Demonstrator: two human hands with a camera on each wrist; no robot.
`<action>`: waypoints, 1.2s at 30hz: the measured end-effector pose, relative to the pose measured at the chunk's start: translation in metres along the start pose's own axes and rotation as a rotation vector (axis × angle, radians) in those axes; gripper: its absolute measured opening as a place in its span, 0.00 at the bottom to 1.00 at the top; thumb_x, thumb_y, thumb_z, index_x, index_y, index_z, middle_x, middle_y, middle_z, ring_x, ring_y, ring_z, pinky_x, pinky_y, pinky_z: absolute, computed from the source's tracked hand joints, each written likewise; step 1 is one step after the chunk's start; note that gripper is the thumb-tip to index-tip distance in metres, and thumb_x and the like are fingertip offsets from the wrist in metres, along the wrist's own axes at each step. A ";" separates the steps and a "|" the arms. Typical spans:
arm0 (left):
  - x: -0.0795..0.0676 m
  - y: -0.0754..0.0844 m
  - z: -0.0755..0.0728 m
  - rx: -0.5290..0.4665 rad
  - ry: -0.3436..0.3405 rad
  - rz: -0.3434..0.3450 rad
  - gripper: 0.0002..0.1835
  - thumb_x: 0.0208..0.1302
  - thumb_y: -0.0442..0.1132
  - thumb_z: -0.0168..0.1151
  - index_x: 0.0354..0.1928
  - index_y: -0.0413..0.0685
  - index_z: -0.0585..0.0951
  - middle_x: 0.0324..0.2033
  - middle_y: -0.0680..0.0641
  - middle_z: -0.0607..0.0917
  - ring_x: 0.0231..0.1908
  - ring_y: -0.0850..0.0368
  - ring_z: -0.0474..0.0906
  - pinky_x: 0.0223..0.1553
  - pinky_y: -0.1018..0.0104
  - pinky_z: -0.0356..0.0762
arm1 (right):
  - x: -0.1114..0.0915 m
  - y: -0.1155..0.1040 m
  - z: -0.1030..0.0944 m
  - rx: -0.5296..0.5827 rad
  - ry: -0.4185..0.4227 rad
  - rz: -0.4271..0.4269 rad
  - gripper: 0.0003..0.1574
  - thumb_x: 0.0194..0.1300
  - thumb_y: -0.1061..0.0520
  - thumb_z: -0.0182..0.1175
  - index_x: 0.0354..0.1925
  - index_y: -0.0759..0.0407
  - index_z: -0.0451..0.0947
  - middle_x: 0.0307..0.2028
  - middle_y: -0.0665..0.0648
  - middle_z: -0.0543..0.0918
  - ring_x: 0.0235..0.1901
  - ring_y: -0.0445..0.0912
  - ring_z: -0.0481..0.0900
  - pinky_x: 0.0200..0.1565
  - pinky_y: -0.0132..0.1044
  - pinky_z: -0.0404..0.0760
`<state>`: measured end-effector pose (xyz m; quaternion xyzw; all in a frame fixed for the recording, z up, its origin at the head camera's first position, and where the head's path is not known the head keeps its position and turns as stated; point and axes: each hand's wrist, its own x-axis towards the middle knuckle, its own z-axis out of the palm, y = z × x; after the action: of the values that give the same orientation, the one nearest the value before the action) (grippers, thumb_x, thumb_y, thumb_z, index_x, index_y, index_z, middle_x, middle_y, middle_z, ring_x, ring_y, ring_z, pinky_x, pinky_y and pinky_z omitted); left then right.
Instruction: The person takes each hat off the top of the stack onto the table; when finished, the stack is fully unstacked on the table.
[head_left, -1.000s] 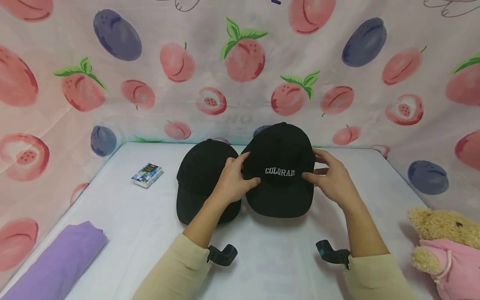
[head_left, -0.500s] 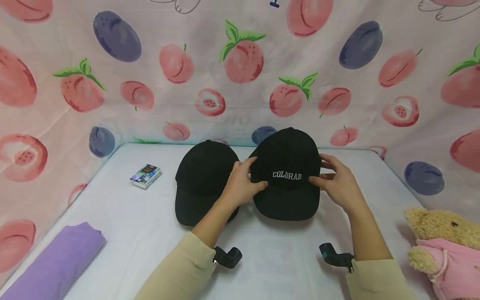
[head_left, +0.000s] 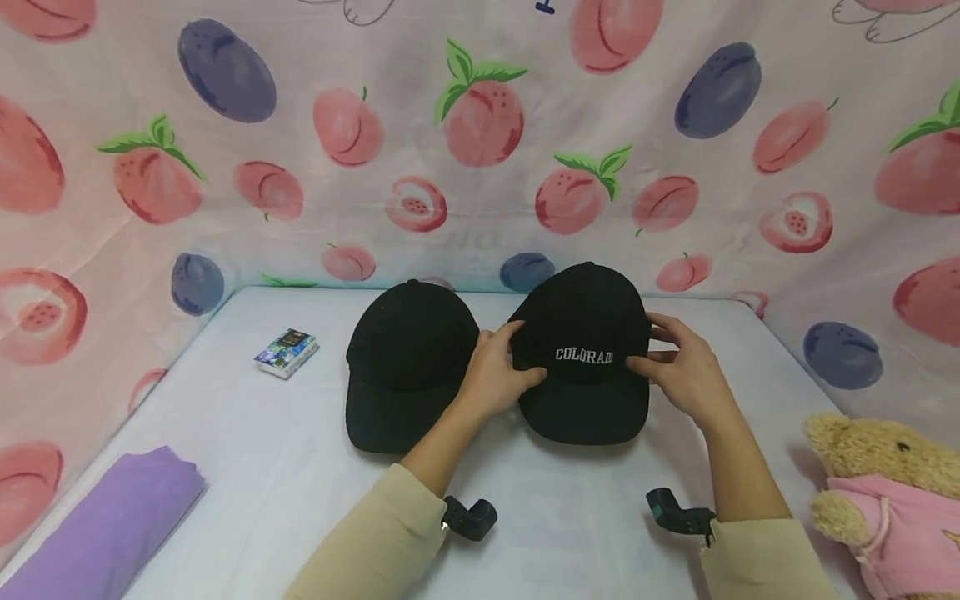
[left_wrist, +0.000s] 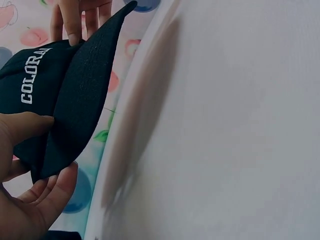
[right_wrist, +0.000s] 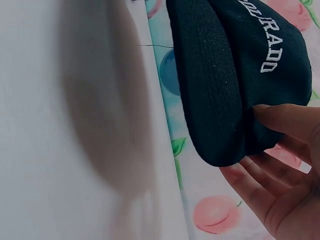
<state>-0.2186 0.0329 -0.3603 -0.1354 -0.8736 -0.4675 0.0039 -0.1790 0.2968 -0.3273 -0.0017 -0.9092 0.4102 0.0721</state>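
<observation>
A black baseball cap [head_left: 581, 317] with white COLORADO lettering is held between both hands, its brim toward me. My left hand [head_left: 492, 373] pinches its left edge, thumb on the front near the brim and fingers behind. On the opposite edge, my right hand [head_left: 692, 371] grips in the same way. In the left wrist view the cap [left_wrist: 82, 100] hangs above the white surface, casting a shadow. The right wrist view shows the right thumb pressing the front of the cap [right_wrist: 215, 90]. A plain black cap [head_left: 405, 350] rests on the table, left of the held one, partly behind my left hand.
A small box with a colourful printed top [head_left: 287, 352] lies at the left of the white table [head_left: 247, 467]. Folded purple cloth [head_left: 112, 525] occupies the front left. At the right edge sits a teddy bear [head_left: 892, 508] in pink. A fruit-patterned curtain [head_left: 480, 225] stands behind.
Both hands have carried the lettered cap to the right and slightly lower, away from the plain cap. More of the plain cap shows now.
</observation>
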 end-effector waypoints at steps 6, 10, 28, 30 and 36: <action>0.002 0.005 0.011 -0.012 0.007 -0.009 0.42 0.61 0.46 0.74 0.76 0.53 0.68 0.54 0.39 0.74 0.49 0.47 0.76 0.51 0.52 0.77 | 0.002 0.008 -0.004 -0.019 0.011 0.010 0.47 0.69 0.56 0.67 0.79 0.57 0.58 0.71 0.73 0.70 0.60 0.67 0.81 0.54 0.53 0.85; 0.004 0.007 0.017 -0.011 0.010 -0.023 0.42 0.61 0.46 0.74 0.77 0.53 0.68 0.55 0.40 0.74 0.45 0.50 0.75 0.50 0.54 0.78 | 0.004 0.011 -0.005 -0.015 0.015 0.018 0.48 0.69 0.57 0.66 0.80 0.58 0.56 0.71 0.75 0.68 0.62 0.70 0.79 0.59 0.64 0.79; 0.009 0.013 0.045 -0.028 0.039 -0.060 0.42 0.60 0.45 0.75 0.76 0.53 0.69 0.56 0.40 0.74 0.55 0.43 0.77 0.59 0.50 0.77 | 0.011 0.028 -0.014 -0.056 0.027 0.023 0.47 0.69 0.61 0.65 0.79 0.63 0.56 0.70 0.79 0.69 0.62 0.73 0.77 0.60 0.66 0.77; 0.009 0.013 0.046 -0.027 0.037 -0.059 0.42 0.60 0.45 0.75 0.76 0.52 0.69 0.56 0.39 0.74 0.55 0.43 0.77 0.59 0.50 0.77 | 0.014 0.029 -0.016 -0.070 0.020 0.017 0.47 0.69 0.61 0.65 0.79 0.63 0.56 0.69 0.79 0.68 0.62 0.74 0.77 0.60 0.66 0.76; 0.012 0.013 0.051 -0.028 0.025 -0.049 0.42 0.60 0.44 0.75 0.76 0.50 0.69 0.57 0.39 0.74 0.57 0.43 0.77 0.60 0.50 0.76 | 0.018 0.031 -0.019 -0.097 0.029 0.006 0.46 0.67 0.62 0.65 0.78 0.64 0.58 0.68 0.80 0.69 0.61 0.74 0.77 0.59 0.67 0.77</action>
<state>-0.2209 0.0842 -0.3763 -0.1083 -0.8698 -0.4814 0.0014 -0.1961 0.3330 -0.3354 -0.0138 -0.9269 0.3656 0.0840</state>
